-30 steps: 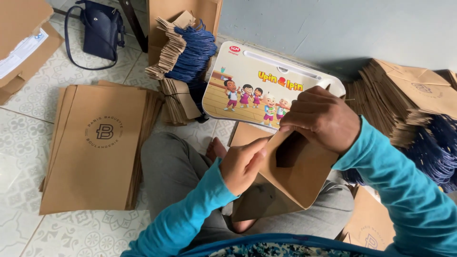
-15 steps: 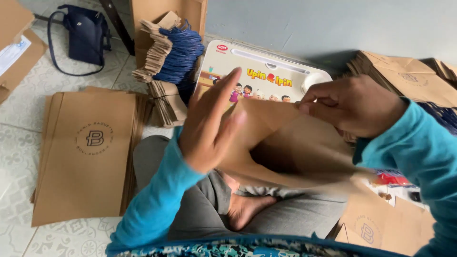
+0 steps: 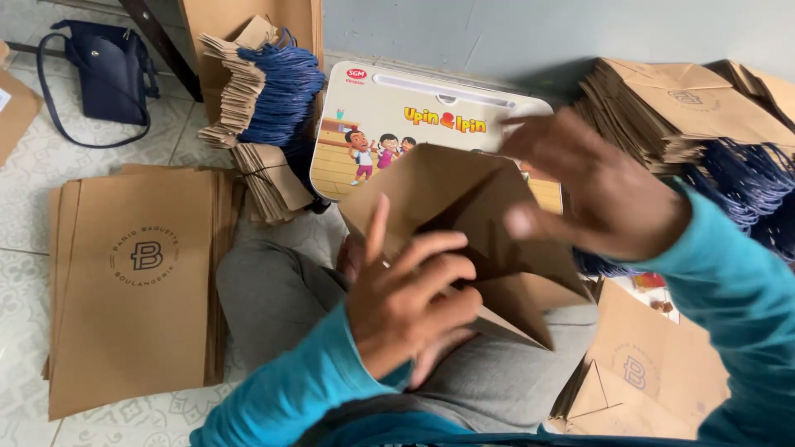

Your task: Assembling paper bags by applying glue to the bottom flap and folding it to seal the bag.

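A: Right, fingers first. The left hand (image 3: 414, 302) has its fingers (image 3: 431, 273) curled over the near edge of the brown paper bag (image 3: 464, 223), thumb up against the panel. That is a grip on the bag.

B: And the right hand (image 3: 596, 186)?

A: Fingers spread, blurred. Its thumb (image 3: 526, 222) presses on the bag's far-side fold; the rest look loose above it. Not a closed grasp; hard to tell more through the blur.

B: Where does the bag sit relative to them?

A: Between both hands, held up over the lap, above the grey trousers (image 3: 281, 290). The mouth is partly opened, and the dark interior faces up and towards the person. The long axis runs from upper left, near the left thumb, down to the lower right corner over the knee.

B: Nearer hand?

A: The left hand holds it outright. The right hand only touches its top right side.

B: Surroundings?

A: Behind the bag lies a white lap tray with a cartoon print (image 3: 389, 124). A flat stack of printed bags (image 3: 132, 281) lies on the tiled floor (image 3: 33, 190) to the person's left. Bundles with blue cord handles (image 3: 286, 83) are further back, and another pile (image 3: 687, 108) is at the right.
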